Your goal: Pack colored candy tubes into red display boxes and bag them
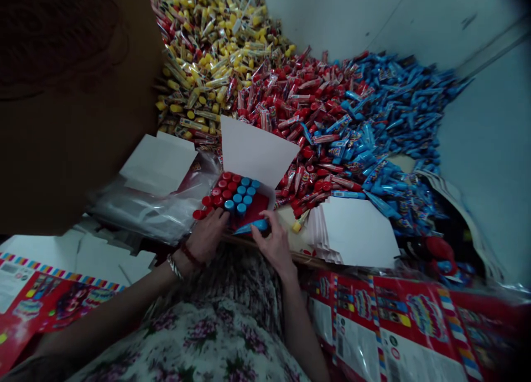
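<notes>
An open white carton [253,150] stands with its lid raised, packed with upright tubes. Red-capped tubes [224,191] fill its left side and blue-capped tubes [243,194] its right side. My left hand [207,235] presses against the outer red-capped tubes at the carton's near corner, its fingers curled over them. My right hand [271,244] pinches a blue-wrapped tube [251,226] that lies tilted across the carton's near edge. The carton's lower part is partly hidden behind my hands.
Large heaps of yellow [203,67], red [298,116] and blue [394,105] wrapped tubes fill the back against a pale wall [485,127]. A stack of white cartons [352,233] lies to the right, a plastic bag [153,210] left, and printed red card sheets [398,321] in front.
</notes>
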{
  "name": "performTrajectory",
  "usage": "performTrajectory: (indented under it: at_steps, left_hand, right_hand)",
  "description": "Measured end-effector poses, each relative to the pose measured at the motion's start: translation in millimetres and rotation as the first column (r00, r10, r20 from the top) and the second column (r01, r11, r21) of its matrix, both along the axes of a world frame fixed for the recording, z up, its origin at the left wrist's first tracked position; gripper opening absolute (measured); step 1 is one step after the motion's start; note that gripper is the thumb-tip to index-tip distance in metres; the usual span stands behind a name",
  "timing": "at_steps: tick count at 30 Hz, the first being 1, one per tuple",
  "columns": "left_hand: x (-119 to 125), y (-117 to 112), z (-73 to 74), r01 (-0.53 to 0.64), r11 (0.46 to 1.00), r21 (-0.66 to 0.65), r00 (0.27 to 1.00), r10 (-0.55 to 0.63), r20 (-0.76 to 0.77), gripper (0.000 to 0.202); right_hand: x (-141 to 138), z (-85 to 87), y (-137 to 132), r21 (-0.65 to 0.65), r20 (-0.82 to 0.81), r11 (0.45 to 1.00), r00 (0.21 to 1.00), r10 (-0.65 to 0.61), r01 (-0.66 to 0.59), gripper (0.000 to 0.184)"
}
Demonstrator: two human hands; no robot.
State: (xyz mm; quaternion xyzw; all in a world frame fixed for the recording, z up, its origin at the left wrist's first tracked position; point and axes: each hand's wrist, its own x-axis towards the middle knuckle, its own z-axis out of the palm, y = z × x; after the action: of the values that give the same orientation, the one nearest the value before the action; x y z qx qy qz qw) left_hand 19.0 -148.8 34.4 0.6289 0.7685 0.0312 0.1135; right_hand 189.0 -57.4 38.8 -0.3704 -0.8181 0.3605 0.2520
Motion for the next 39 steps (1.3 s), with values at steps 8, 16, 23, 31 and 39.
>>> performTrajectory:
  at_steps: [8, 16, 23, 31, 39]
  left_hand:
    - [5.0, 3.9, 1.9, 0.022, 0.999, -0.027, 0.998, -0.023, -0.063, 0.025]
    - [3.8, -1.0, 4.1, 0.011, 1.000, -0.015, 0.998, -0.010, 0.056, 0.030]
    - [-2.3, -20.1, 37.7, -0.098, 0.961, 0.260, 0.988, 0.063, 0.142, 0.022]
    - [-25.3, -14.2, 26.6, 0.110, 0.901, 0.420, 0.958, -0.209, 0.196, 0.022]
    - [-46.7, -16.9, -2.5, 0.433, 0.802, 0.412, 0.843, -0.522, 0.129, 0.048]
  right_hand:
    - [-36.1, -33.2, -19.2, 0.173, 0.373, 0.921, 0.842, -0.390, 0.350, 0.035]
    - [-70.8, -30.2, -30.7, 0.270, 0.563, 0.953, 0.780, -0.273, 0.139, 0.018]
    - [-67.0, -35.6, -31.3, 0.249, 0.619, 0.961, 0.744, -0.250, 0.116, 0.036]
    - [-52.8, -18.7, -25.3, 0.017, 0.487, 0.997, 0.871, -0.071, 0.072, 0.037]
    - [-31.1, -22.3, -15.0, -0.104, 0.314, 0.994, 0.949, 0.014, 0.020, 0.034]
